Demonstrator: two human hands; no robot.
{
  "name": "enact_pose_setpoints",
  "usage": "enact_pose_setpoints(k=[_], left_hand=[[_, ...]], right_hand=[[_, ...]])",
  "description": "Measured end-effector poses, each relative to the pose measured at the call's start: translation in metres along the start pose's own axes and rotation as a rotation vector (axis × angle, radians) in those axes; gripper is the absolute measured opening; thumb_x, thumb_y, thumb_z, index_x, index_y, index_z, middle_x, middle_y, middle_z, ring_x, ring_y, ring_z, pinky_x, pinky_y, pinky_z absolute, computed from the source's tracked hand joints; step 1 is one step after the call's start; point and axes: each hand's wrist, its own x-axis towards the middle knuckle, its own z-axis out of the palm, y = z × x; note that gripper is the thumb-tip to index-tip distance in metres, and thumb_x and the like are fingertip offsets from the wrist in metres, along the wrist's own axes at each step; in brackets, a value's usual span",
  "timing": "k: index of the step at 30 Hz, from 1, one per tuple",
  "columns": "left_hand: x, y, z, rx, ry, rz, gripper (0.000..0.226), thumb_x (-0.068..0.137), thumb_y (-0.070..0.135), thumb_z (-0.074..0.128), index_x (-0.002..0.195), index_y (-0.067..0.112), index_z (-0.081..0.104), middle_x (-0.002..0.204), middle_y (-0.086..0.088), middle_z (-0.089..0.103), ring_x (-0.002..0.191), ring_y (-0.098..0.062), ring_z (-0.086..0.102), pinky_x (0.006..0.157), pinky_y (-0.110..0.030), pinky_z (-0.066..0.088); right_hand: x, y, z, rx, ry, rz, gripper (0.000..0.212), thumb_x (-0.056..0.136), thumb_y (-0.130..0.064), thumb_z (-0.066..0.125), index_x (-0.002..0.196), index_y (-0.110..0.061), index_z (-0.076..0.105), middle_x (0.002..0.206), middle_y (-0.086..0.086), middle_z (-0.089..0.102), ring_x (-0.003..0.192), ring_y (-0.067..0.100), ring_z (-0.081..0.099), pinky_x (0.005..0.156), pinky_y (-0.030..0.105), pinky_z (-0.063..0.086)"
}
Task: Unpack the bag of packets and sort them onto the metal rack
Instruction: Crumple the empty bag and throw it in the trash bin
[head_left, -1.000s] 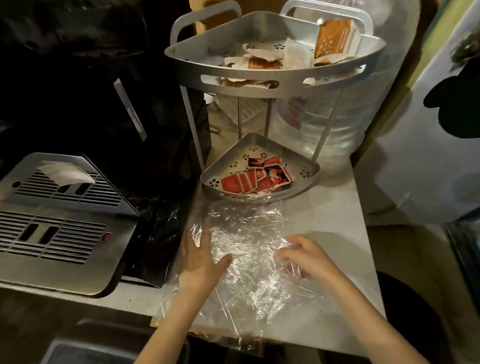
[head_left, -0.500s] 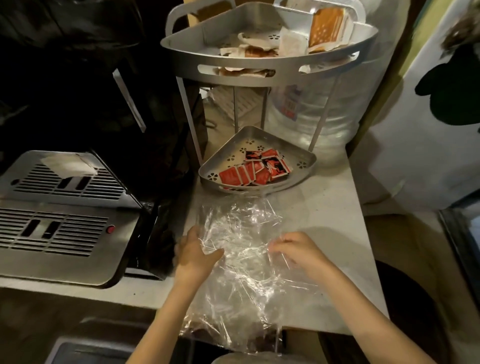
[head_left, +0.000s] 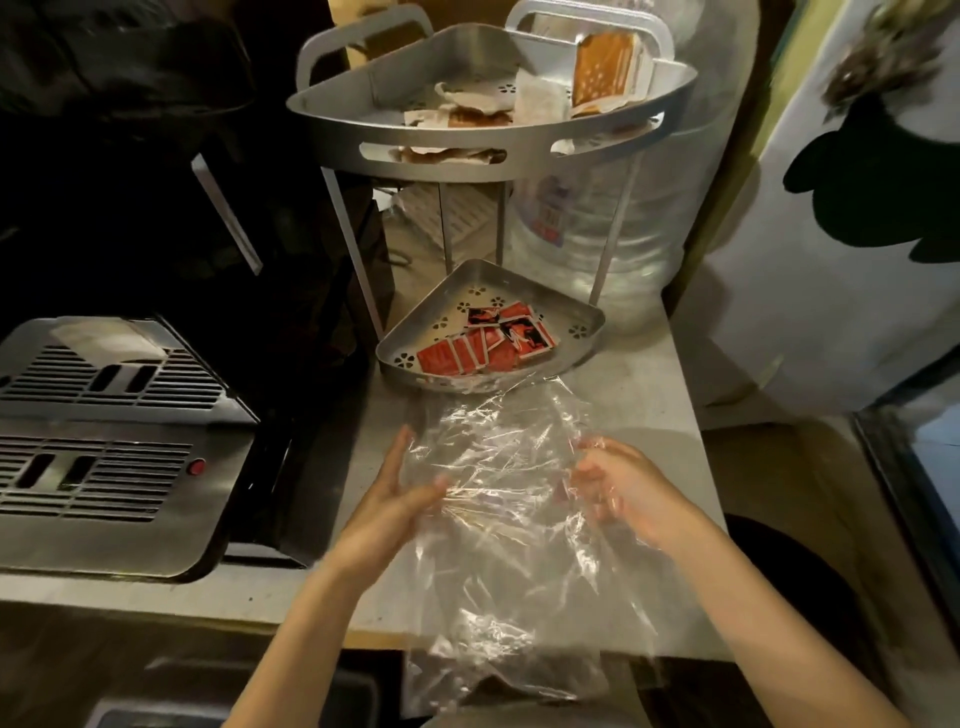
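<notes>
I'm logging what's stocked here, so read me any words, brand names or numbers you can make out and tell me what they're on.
No text can be read in this picture.
Red packets on the lower rack shelf: black and white print, too small and blurred to read.
Orange packet on the upper rack shelf: pale dots only, no legible words.
Label on the big water bottle behind the rack: red and blue print, blurred.

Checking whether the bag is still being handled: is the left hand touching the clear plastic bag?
Touching. The head view shows the left hand with its thumb and fingers against the clear plastic bag's left edge.
</notes>
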Motion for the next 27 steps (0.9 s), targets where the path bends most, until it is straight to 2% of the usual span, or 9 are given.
enact_pose_setpoints(k=[2,5,9,12,15,18,20,23,27], left_hand=[[0.000,0.005,0.003,0.017,-0.037,0.008,0.080,0.084,0.032,0.059,0.138,0.054,0.005,0.149,0.002,0.032,0.118,-0.021,0.054,0.079,-0.027,0.046],[0.001,0.011,0.009,-0.050,-0.024,0.068,0.064,0.091,0.011,0.050,0.133,0.051,0.022,0.096,0.009,0.070,0.076,-0.007,0.069,0.054,-0.014,0.051],[0.005,0.010,0.011,-0.187,0.017,0.071,0.060,0.089,0.006,0.051,0.136,0.039,0.033,0.089,-0.005,0.074,0.084,-0.019,0.070,0.071,-0.027,0.057],[0.007,0.007,0.009,-0.254,0.064,0.014,0.079,0.079,0.017,0.061,0.142,0.039,0.018,0.098,-0.006,0.073,0.084,-0.020,0.068,0.074,-0.032,0.053],[0.006,0.008,0.008,-0.302,0.069,0.012,0.081,0.080,0.015,0.061,0.145,0.023,0.014,0.092,-0.003,0.075,0.071,-0.014,0.070,0.059,-0.025,0.056],[0.001,0.010,0.010,-0.298,0.050,0.042,0.048,0.085,0.010,0.056,0.130,0.003,0.041,0.084,-0.005,0.074,0.067,-0.013,0.070,0.054,-0.020,0.055],[-0.007,0.013,0.014,-0.284,0.016,0.041,0.041,0.080,0.019,0.058,0.114,-0.004,0.055,0.082,-0.009,0.069,0.062,-0.010,0.067,0.054,-0.018,0.054],[-0.018,0.015,0.015,-0.296,-0.112,0.033,0.029,0.074,0.031,0.066,0.094,0.011,0.070,0.078,-0.003,0.069,0.064,-0.008,0.066,0.058,-0.016,0.053],[-0.028,0.009,0.007,-0.236,-0.178,0.015,0.069,0.042,0.032,0.088,0.106,0.034,0.063,0.076,0.002,0.070,0.065,-0.013,0.065,0.058,-0.027,0.055]], right_hand=[[-0.002,-0.003,-0.003,0.022,0.006,-0.031,0.035,0.085,-0.002,0.051,0.114,-0.022,0.054,0.086,0.003,0.065,0.064,0.015,0.057,0.049,0.025,0.042],[-0.001,-0.001,-0.007,0.110,0.003,-0.105,0.050,0.084,0.004,0.053,0.120,-0.031,0.048,0.084,0.006,0.069,0.069,0.016,0.063,0.058,0.026,0.052],[-0.001,-0.006,-0.013,0.211,-0.051,-0.120,0.056,0.084,0.005,0.056,0.125,-0.030,0.045,0.085,0.005,0.074,0.077,0.017,0.068,0.081,0.036,0.053],[-0.005,-0.013,-0.019,0.257,-0.148,-0.025,0.036,0.081,-0.003,0.062,0.116,-0.008,0.057,0.103,0.014,0.068,0.069,0.014,0.068,0.062,0.029,0.058],[-0.013,-0.016,-0.026,0.239,-0.341,0.076,0.023,0.077,-0.018,0.062,0.099,-0.010,0.063,0.088,0.005,0.066,0.063,0.015,0.067,0.047,0.024,0.054],[-0.017,-0.014,-0.030,0.157,-0.468,0.118,0.021,0.078,-0.017,0.059,0.098,-0.011,0.060,0.069,-0.002,0.070,0.051,0.012,0.066,0.038,0.019,0.047],[-0.015,-0.012,-0.034,0.106,-0.494,0.085,0.019,0.082,-0.008,0.056,0.101,-0.011,0.059,0.072,0.002,0.070,0.050,0.009,0.064,0.039,0.017,0.045],[-0.006,-0.014,-0.040,0.155,-0.448,0.061,0.034,0.083,0.004,0.056,0.113,-0.013,0.055,0.075,0.009,0.071,0.055,0.015,0.067,0.047,0.025,0.055],[0.001,-0.021,-0.042,0.049,-0.447,-0.007,0.038,0.074,-0.002,0.065,0.112,-0.001,0.057,0.066,0.000,0.070,0.051,0.011,0.062,0.044,0.021,0.047]])
